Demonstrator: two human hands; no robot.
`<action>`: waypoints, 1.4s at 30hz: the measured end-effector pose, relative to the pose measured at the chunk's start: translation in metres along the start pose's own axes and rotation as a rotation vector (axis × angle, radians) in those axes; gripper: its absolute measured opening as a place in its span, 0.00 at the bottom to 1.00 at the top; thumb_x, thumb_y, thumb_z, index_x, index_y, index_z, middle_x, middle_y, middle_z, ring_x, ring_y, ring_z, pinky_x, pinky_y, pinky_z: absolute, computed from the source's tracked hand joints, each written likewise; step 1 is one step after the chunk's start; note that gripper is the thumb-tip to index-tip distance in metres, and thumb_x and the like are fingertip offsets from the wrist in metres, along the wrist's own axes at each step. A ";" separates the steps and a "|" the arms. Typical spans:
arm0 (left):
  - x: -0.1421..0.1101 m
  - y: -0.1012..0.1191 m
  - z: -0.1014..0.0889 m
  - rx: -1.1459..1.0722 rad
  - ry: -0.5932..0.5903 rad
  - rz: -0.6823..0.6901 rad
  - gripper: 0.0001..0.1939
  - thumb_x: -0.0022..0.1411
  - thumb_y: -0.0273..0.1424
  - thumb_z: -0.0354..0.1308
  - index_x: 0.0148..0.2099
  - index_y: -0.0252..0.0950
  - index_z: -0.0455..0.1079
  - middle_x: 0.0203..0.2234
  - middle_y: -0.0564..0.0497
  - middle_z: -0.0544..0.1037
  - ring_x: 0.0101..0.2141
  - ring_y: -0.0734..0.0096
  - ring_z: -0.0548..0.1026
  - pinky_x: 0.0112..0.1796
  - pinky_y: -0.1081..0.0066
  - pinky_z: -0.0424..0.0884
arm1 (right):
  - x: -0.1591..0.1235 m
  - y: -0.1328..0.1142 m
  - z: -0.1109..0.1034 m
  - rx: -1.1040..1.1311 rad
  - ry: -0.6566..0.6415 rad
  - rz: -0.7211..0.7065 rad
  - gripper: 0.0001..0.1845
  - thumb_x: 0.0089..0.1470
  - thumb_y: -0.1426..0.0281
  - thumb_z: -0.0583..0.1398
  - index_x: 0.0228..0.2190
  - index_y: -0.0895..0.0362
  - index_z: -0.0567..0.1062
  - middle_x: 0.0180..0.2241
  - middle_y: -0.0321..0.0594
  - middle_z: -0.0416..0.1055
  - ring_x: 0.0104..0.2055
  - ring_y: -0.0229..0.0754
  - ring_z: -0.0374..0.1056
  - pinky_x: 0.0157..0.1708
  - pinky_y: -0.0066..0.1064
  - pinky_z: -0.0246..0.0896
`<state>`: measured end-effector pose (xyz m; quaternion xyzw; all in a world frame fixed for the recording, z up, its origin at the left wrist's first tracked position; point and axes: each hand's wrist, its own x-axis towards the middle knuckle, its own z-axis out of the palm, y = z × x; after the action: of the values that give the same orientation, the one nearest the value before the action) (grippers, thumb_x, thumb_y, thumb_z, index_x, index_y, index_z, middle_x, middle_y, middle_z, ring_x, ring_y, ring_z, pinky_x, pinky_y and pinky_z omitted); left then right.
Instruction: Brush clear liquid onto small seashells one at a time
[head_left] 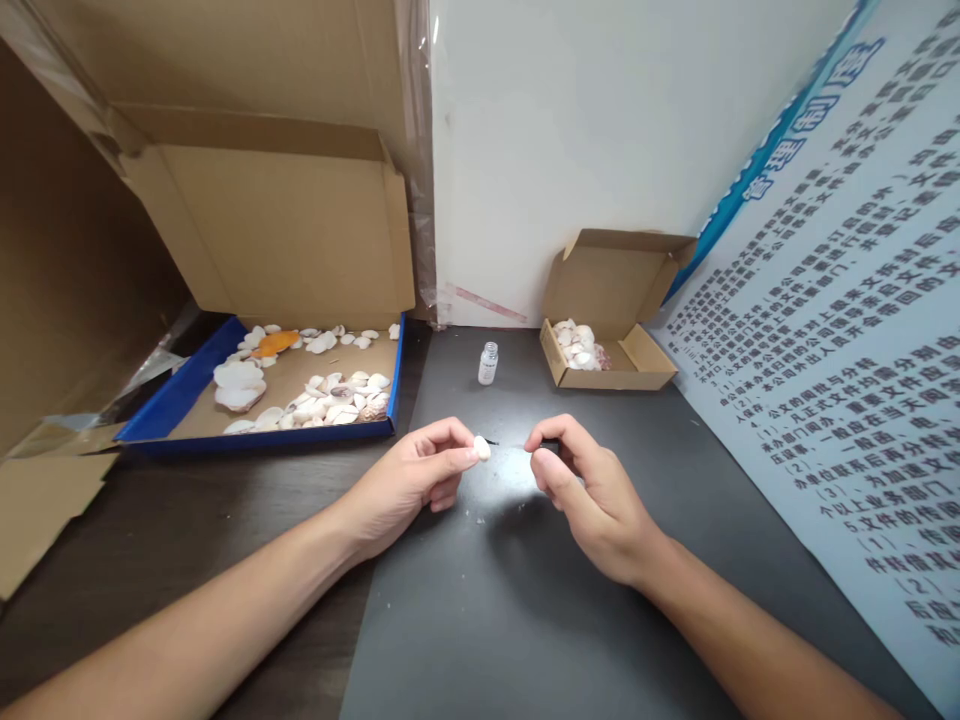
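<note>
Between thumb and fingertips, my left hand [420, 465] pinches a small white seashell [481, 448]. My right hand [589, 495] is closed on the black cap of a thin brush [492, 442]; most of the cap is hidden by the fingers. The dark bristle tip of the brush is at the shell's right edge; whether it touches the shell I cannot tell. Beyond both hands, a small clear bottle [487, 364] with a white label stands upright, without a cap on its neck.
At left lies an open blue-edged cardboard box [285, 437] with several shells and an orange one [275, 344]. A smaller open cardboard box [622, 380] with shells stands back right. A white panel [525, 150] rises behind, and a printed sheet [840, 350] leans along the right.
</note>
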<state>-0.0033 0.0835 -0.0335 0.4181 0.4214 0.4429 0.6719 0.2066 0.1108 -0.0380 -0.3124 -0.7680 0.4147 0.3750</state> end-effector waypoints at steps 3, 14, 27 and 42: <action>0.000 0.000 0.000 0.002 0.001 0.002 0.14 0.56 0.38 0.65 0.33 0.35 0.65 0.17 0.61 0.59 0.18 0.87 0.56 0.21 0.80 0.52 | 0.002 -0.001 0.000 -0.067 0.007 0.024 0.05 0.67 0.66 0.52 0.38 0.54 0.65 0.21 0.28 0.57 0.22 0.36 0.53 0.23 0.28 0.49; 0.000 0.000 0.001 0.008 0.010 -0.004 0.15 0.55 0.38 0.65 0.32 0.35 0.64 0.17 0.61 0.59 0.18 0.86 0.56 0.22 0.79 0.52 | -0.001 -0.001 0.001 0.010 0.025 -0.004 0.05 0.67 0.66 0.52 0.38 0.54 0.64 0.23 0.30 0.63 0.22 0.36 0.57 0.23 0.28 0.53; 0.000 0.000 0.001 0.003 0.014 -0.014 0.15 0.55 0.38 0.65 0.32 0.35 0.63 0.17 0.61 0.58 0.18 0.86 0.55 0.22 0.80 0.52 | -0.002 -0.001 0.000 0.023 -0.017 -0.015 0.08 0.69 0.65 0.48 0.38 0.54 0.64 0.22 0.29 0.63 0.23 0.36 0.59 0.25 0.28 0.56; 0.000 0.000 0.000 0.002 -0.001 0.001 0.14 0.56 0.37 0.65 0.33 0.35 0.63 0.18 0.61 0.59 0.18 0.87 0.55 0.21 0.80 0.52 | -0.001 0.001 0.002 0.061 0.000 -0.002 0.07 0.69 0.65 0.49 0.39 0.53 0.63 0.23 0.29 0.62 0.23 0.36 0.57 0.24 0.28 0.54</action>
<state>-0.0037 0.0838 -0.0338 0.4193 0.4211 0.4428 0.6714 0.2061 0.1097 -0.0398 -0.2998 -0.7553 0.4376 0.3848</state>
